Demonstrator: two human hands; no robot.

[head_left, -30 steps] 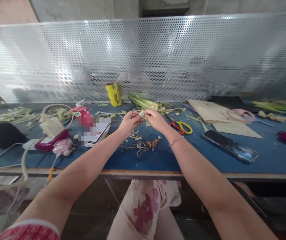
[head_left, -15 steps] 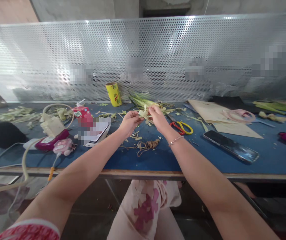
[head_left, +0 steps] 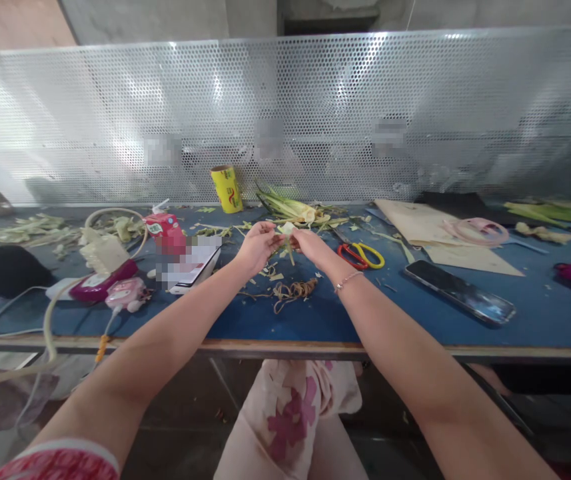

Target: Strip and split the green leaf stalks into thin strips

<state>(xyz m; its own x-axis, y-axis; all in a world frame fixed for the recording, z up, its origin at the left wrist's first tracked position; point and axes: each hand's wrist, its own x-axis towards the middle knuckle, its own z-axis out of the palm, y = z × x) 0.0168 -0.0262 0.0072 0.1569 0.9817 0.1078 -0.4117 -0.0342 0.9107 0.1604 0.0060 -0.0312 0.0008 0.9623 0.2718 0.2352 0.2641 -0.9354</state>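
Between my two hands, above the blue table, is a small pale green piece of folded leaf strips (head_left: 286, 230), with a strip end hanging down. My left hand (head_left: 259, 247) pinches its left side with fingers and thumb. From the other side my right hand (head_left: 309, 244) grips it, its fingers partly hidden. Just behind lies a bundle of long green leaves (head_left: 290, 208). A tangle of brown twine (head_left: 294, 293) rests in front of my hands, among leaf scraps. Scissors with red and yellow handles (head_left: 361, 255) lie right of my right hand.
A yellow roll (head_left: 226, 189) stands at the back. Left are a red carton (head_left: 166, 233), a phone on a stand (head_left: 196, 263) and a power bank with cables (head_left: 102, 281). Right lie a dark phone (head_left: 460, 291) and cardboard (head_left: 470, 260). A perforated metal screen (head_left: 315, 100) borders the far side.
My right hand has come slightly lower and turned over the leaf piece. The piece has rotated: a strip that stuck up now hangs below. My left hand stays nearly in place.
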